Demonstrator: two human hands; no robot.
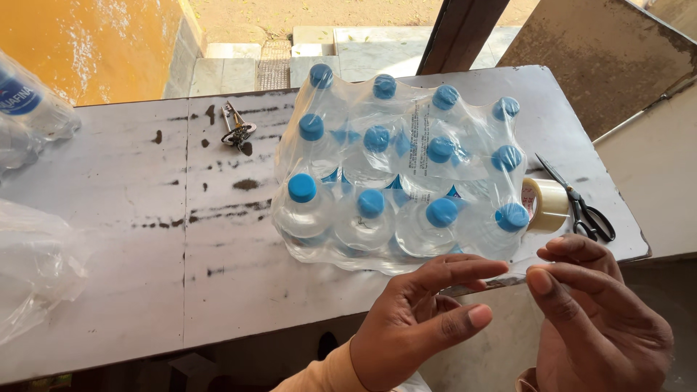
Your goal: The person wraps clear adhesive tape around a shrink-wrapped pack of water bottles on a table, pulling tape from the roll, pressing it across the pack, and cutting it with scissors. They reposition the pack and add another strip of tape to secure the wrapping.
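At the lower right of the frame, the left hand and the right hand are hovering in front of the table's near edge, fingertips pointing toward each other with a narrow gap between them. A strip of clear tape seems to be stretching between the 2 sets of fingertips, pinched lightly at each end, though it is too transparent to be sure; otherwise both hands are holding nothing solid, fingers loosely extended rather than closed.

The shrink-wrapped pack of water bottles is sitting in the middle of the frame on the worn white table, just above the hands. It is showing 12 blue caps in 3 rows of 4, with its long axis running left to right across the frame. The pack's near edge is lying just beyond the left hand's fingertips, so the left hand is the nearer of the 2; the right hand is sitting off the pack's lower right corner.

A roll of clear packing tape is standing touching the pack's right side, and a pair of black-handled scissors is lying just right of the roll, blades pointing to the upper left. A bunch of keys is resting on the table at upper centre-left, apart from the pack. Crumpled clear plastic wrap is lying at the left edge, with another bottle pack partly in view at the upper left.
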